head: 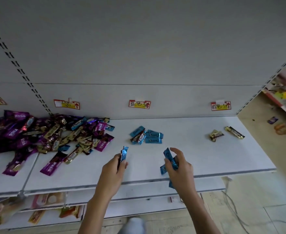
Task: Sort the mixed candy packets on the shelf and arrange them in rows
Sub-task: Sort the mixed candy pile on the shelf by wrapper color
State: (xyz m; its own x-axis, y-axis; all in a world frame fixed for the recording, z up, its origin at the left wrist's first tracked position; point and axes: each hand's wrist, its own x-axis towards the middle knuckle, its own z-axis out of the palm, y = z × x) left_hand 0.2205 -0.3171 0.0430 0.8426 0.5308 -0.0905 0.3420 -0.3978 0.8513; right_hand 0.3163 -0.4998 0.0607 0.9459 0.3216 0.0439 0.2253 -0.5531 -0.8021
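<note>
A mixed heap of purple, gold and blue candy packets point(42, 135) covers the left part of the white shelf point(198, 149). Several blue packets point(147, 136) lie grouped in the middle, under a label. Two gold packets point(226, 133) lie at the right. My left hand point(116, 168) holds a blue packet point(124, 153) upright above the shelf's front. My right hand point(179, 166) grips several blue packets point(170, 159), just right of the left hand and in front of the blue group.
Three price labels point(139, 104) are stuck on the back panel above the shelf. A lower shelf point(54, 210) holds more packets. At the right an aisle floor point(263, 142) and another shelf with goods show. Cables lie on the floor at lower right.
</note>
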